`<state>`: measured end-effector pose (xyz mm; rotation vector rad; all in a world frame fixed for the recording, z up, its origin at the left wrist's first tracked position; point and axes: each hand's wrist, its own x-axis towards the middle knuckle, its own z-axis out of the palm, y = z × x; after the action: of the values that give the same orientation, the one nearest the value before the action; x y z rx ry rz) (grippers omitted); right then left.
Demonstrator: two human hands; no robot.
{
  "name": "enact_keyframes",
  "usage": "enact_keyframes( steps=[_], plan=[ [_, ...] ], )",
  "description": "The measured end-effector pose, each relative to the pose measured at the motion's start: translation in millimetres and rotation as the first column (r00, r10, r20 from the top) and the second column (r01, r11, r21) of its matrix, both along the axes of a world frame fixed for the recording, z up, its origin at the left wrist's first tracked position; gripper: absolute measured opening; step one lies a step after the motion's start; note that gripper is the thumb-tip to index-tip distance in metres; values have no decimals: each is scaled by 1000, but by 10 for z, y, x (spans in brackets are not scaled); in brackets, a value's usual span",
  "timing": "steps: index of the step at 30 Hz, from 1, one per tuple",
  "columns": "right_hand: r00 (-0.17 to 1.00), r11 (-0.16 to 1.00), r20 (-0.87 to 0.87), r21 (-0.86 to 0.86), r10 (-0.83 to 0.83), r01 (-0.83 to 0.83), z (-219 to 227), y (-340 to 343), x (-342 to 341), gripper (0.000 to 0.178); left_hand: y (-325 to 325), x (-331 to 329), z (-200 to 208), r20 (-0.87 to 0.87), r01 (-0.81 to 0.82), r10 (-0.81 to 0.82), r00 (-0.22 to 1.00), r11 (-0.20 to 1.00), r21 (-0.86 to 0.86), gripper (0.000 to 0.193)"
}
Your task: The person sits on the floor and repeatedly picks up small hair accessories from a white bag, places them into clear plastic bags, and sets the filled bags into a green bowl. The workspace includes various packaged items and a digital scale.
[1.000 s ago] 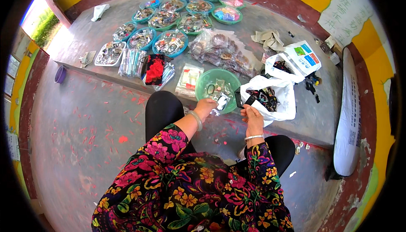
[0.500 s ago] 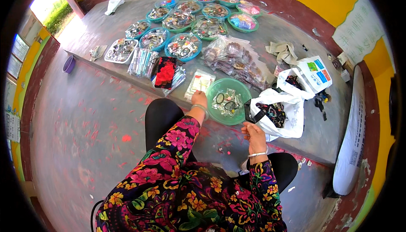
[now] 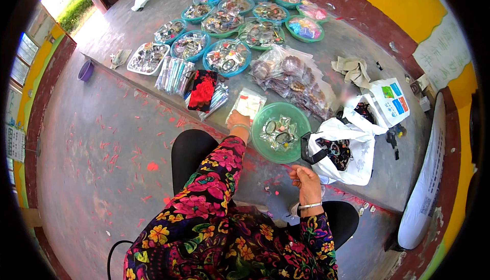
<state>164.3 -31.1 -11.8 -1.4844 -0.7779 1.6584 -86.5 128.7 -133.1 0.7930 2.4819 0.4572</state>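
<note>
My left hand (image 3: pixel 238 119) reaches down onto a stack of small clear plastic bags (image 3: pixel 250 101), its fingers drawn together at the near edge. The fingertips are partly hidden. To its right sits a green plastic basin (image 3: pixel 304 122) holding several clear packets with dark, ring-shaped items (image 3: pixel 282 137). My right hand (image 3: pixel 306 182) hovers just below the basin's near right side, thumb and fingers pinched together; anything between them is too small to make out. Beside that hand stands an open white bag (image 3: pixel 361 165) with black handles, filled with dark, tangled small items (image 3: pixel 337 152).
Several basins (image 3: pixel 227 58) of packaged goods cover the raised floor ahead. Bagged bead-like items (image 3: pixel 296 83) lie behind the green basin. A red-and-black pouch (image 3: pixel 202 90) rests left of the bags. A raised step edge (image 3: pixel 148 99) crosses the floor; a purple basin (image 3: pixel 86 70) stands far left.
My left hand has moved slightly farther over the stack of bags. The right hand stays pinched near the basin. The whole view has shifted a little.
</note>
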Motion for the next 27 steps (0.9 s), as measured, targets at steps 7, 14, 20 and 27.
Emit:
enact_keyframes(
  steps=[7, 14, 20, 27],
  plan=[
    [999, 999, -27, -21, 39, -40, 17, 37, -31, 20, 127, -109, -221, 15, 45, -44, 999, 991, -128, 28],
    [998, 997, -9, -52, 58, -59, -5, 7, -27, 20, 105, -20, -32, -166, 289, -297, 940, 955, -69, 29],
    [998, 996, -14, -56, 69, -70, -32, 16, -22, 21, 210, 16, -236, -200, 266, -271, 942, 962, -53, 27],
    [995, 994, -43, -60, 90, -92, -8, 7, -53, 21, 325, -37, -285, 39, 19, -28, 999, 972, 232, 17]
  ],
)
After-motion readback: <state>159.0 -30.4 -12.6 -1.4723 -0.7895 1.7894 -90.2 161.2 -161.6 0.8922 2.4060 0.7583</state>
